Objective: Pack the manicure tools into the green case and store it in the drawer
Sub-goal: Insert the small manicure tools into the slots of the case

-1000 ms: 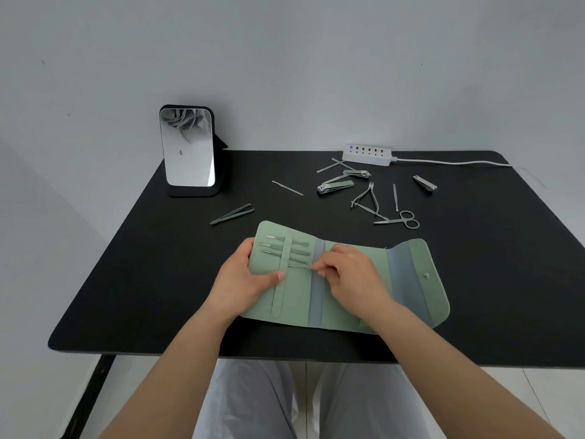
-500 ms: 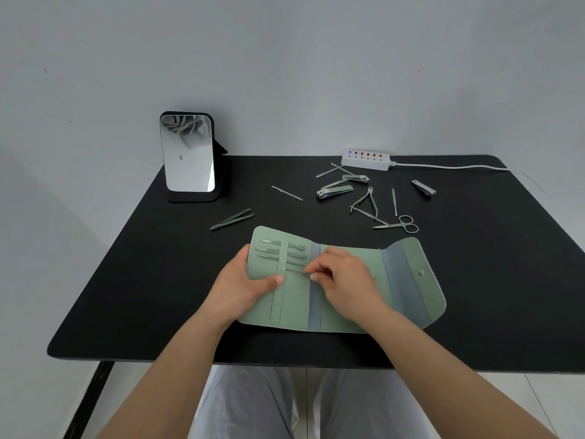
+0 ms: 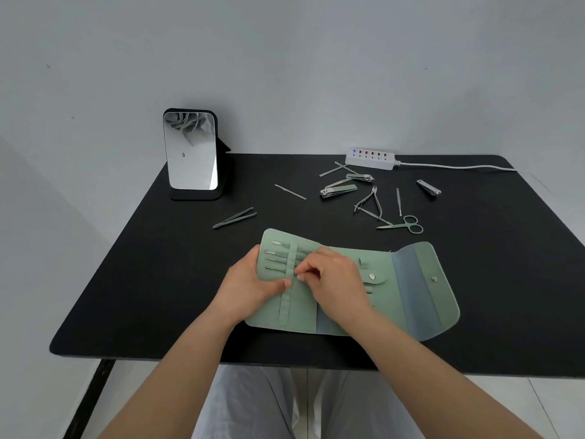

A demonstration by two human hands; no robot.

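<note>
Black table (image 3: 126, 296) carries everything I need, and going from my left the mirror (image 3: 191, 152) stands upright at the back corner, then the tweezers (image 3: 235, 218) lie alone, well apart from the rest. Next comes my left hand (image 3: 250, 285), which holds the left edge of the green case (image 3: 300, 308), thumb pressed flat on the vertical loop strap where four slim tools (image 3: 278, 255) already sit side by side. My right hand (image 3: 335, 277) meets it just beside that strap, fingers (image 3: 300, 276) curled and pinching; I judge they grip the handle end of the lowest tool, though the tool itself is hidden under them. The case lies spread open at the near middle of the table, its snap flap (image 3: 433, 280) curling up on the right. It looks soft and floppy, so I expect it to buckle unless pinned flat as I slide things in. Beyond it, further right, wait the loose steel pieces: a thin probe (image 3: 290, 192), two nail clippers (image 3: 338, 189), cuticle nippers (image 3: 368, 202), scissors (image 3: 402, 224) and another clipper (image 3: 428, 187). They look light, stiff, slick and pointed, best taken by their middles or handles, away from the tips. A power strip (image 3: 369, 158) sits behind them.
</note>
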